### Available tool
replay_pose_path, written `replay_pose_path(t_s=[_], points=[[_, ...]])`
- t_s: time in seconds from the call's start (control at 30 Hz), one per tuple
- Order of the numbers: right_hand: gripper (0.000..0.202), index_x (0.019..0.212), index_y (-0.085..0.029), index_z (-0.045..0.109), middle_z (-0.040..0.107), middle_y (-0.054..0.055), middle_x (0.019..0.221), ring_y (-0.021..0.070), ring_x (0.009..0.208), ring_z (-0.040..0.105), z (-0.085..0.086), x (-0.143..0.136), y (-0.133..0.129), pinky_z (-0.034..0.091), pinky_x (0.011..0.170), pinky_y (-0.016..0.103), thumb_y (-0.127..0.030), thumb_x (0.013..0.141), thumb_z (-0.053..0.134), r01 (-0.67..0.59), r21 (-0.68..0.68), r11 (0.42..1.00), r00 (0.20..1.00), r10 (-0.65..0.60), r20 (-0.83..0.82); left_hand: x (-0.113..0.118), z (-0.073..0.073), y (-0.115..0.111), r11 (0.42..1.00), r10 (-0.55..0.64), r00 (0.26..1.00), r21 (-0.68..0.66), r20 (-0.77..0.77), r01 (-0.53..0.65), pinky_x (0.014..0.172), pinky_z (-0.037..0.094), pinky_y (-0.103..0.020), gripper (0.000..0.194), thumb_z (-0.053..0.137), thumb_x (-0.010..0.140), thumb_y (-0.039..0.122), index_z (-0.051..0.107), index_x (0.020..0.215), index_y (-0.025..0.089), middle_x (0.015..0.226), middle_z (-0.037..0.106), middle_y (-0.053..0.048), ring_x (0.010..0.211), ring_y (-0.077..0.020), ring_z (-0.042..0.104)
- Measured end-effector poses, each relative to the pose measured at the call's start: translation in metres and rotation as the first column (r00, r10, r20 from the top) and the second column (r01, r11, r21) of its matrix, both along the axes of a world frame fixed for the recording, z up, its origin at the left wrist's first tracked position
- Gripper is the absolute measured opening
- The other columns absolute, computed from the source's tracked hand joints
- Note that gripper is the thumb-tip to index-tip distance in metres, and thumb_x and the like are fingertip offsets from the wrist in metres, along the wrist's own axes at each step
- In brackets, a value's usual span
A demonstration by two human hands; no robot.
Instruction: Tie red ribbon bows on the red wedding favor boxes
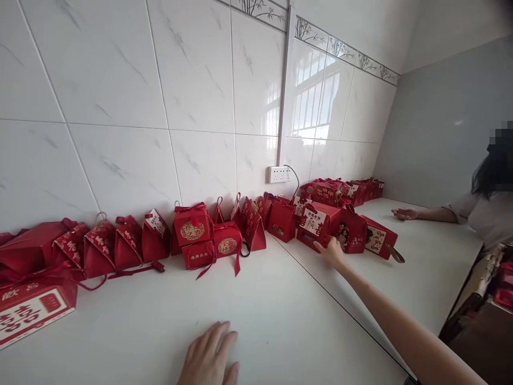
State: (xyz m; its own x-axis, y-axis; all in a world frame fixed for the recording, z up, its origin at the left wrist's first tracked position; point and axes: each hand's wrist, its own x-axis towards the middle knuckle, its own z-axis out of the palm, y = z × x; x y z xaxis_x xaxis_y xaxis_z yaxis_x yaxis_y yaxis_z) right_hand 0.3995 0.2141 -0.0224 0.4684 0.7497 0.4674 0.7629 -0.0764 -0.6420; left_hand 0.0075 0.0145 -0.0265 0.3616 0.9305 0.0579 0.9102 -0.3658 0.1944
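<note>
Touching a box low down, R hand, grip unclear; L hand loose, empty on desk, prob. for balance.

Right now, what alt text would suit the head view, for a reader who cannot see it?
A person's right hand is at the lower edge of a red box with a white label, on a pale counter; the open left hand is low in the picture. More red boxes line the white tiled wall, and another person's hand shows toward the right.
</note>
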Motion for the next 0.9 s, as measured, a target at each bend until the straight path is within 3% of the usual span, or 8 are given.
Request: replay_pose_path(t_s=[0.1, 0.23, 0.5, 0.63, 0.77, 0.83, 0.9], points=[[0.03, 0.113, -0.015, 0.056, 0.059, 0.007, 0.11, 0.0185, 0.092, 0.06, -0.011, -0.003, 0.004, 0.052, 0.08, 0.038, -0.036, 0.091, 0.056, 0.021, -0.097, 0.995, 0.997, -0.029, -0.075, -0.003, 0.001, 0.0, 1.0, -0.013, 1.0, 0.021, 0.0, 0.013, 0.1, 0.046, -0.043, 0.042, 0.041, 0.086, 0.026, 0.059, 0.125, 0.026, 0.135, 0.055, -0.006, 0.126, -0.0262, 0.05], [0.027, 0.111, -0.014, 0.058, 0.059, 0.007, 0.112, 0.0191, 0.096, 0.06, -0.011, -0.004, 0.002, 0.052, 0.082, 0.039, -0.032, 0.091, 0.057, 0.002, -0.109, 0.994, 0.994, -0.014, -0.11, 0.001, 0.009, -0.004, 1.0, -0.01, 1.0, -0.003, 0.012, 0.011, 0.1, 0.046, -0.045, 0.042, 0.041, 0.086, 0.025, 0.059, 0.124, 0.023, 0.135, 0.055, -0.007, 0.126, -0.0266, 0.05], [0.023, 0.104, -0.014, 0.058, 0.061, 0.005, 0.101, 0.0163, 0.087, 0.06, 0.001, -0.007, -0.02, 0.051, 0.077, 0.035, -0.033, 0.092, 0.054, -0.056, 0.075, 0.996, 0.984, 0.068, -0.167, 0.006, 0.014, -0.014, 0.999, 0.017, 0.992, 0.03, 0.125, -0.021, 0.102, 0.044, -0.043, 0.039, 0.041, 0.087, 0.025, 0.06, 0.121, 0.025, 0.134, 0.056, -0.006, 0.126, -0.0249, 0.049], [0.027, 0.092, -0.014, 0.055, 0.06, 0.003, 0.087, 0.0154, 0.077, 0.059, 0.001, -0.02, -0.043, 0.051, 0.071, 0.033, -0.04, 0.093, 0.05, -0.175, 0.165, 0.971, 0.96, 0.205, -0.188, 0.009, 0.02, -0.016, 1.0, 0.018, 0.989, 0.021, 0.148, -0.022, 0.101, 0.044, -0.043, 0.038, 0.041, 0.087, 0.023, 0.061, 0.119, 0.025, 0.133, 0.056, -0.006, 0.125, -0.0256, 0.049], [0.036, 0.085, -0.02, 0.044, 0.059, 0.005, 0.082, 0.0189, 0.073, 0.059, 0.007, -0.055, -0.071, 0.053, 0.065, 0.036, -0.055, 0.092, 0.038, -0.4, 0.22, 0.89, 0.885, 0.437, -0.161, 0.015, 0.025, -0.02, 0.997, 0.064, 0.975, -0.052, 0.215, -0.054, 0.102, 0.042, -0.05, 0.046, 0.041, 0.087, 0.029, 0.051, 0.131, 0.019, 0.134, 0.055, -0.011, 0.126, -0.0299, 0.048], [0.034, 0.089, -0.021, 0.043, 0.06, 0.006, 0.086, 0.019, 0.077, 0.06, 0.011, -0.083, -0.087, 0.055, 0.068, 0.037, -0.054, 0.093, 0.035, -0.541, 0.221, 0.811, 0.808, 0.575, -0.129, 0.017, 0.025, -0.021, 0.992, 0.126, 0.935, -0.069, 0.331, -0.109, 0.102, 0.04, -0.054, 0.059, 0.041, 0.088, 0.038, 0.034, 0.142, 0.014, 0.138, 0.049, -0.016, 0.128, -0.0324, 0.045], [0.031, 0.095, -0.02, 0.043, 0.06, 0.008, 0.095, 0.0185, 0.084, 0.061, 0.015, -0.113, -0.105, 0.055, 0.071, 0.036, -0.048, 0.096, 0.031, -0.685, 0.204, 0.699, 0.698, 0.71, -0.09, 0.017, 0.027, -0.021, 0.981, 0.181, 0.846, -0.029, 0.501, -0.193, 0.104, 0.037, -0.056, 0.071, 0.042, 0.088, 0.046, 0.019, 0.146, 0.012, 0.146, 0.038, -0.02, 0.133, -0.0336, 0.038]])
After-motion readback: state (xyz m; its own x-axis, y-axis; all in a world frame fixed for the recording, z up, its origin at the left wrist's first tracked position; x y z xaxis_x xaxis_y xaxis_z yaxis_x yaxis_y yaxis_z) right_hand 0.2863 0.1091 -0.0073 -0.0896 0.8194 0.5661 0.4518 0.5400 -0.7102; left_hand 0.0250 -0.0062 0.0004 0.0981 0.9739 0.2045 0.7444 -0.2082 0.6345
